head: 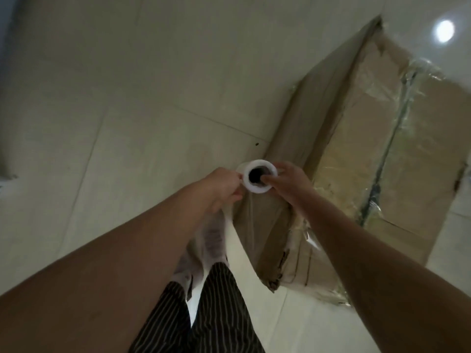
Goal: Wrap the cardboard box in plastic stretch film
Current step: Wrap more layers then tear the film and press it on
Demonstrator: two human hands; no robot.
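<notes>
The right hand (pixel 288 180) has a fingertip pushed into the dark hollow core of the film roll (pixel 258 177), the other fingers curled round its white rim. The left hand (pixel 223 188) pinches the roll's opposite side, fingers clenched on the loose film (pixel 237 240) that trails down from it in a pale, crumpled, translucent sheet. The roll is a short, thick, white cylinder held upright, end-on to the camera. Just behind it, on the pale tiled floor (pixel 114 98), lies the box (pixel 356 149): long, brown cardboard, its top seam taped, glossy wrinkled film already across part of it. Striped trousers (pixel 216 314) show below.
</notes>
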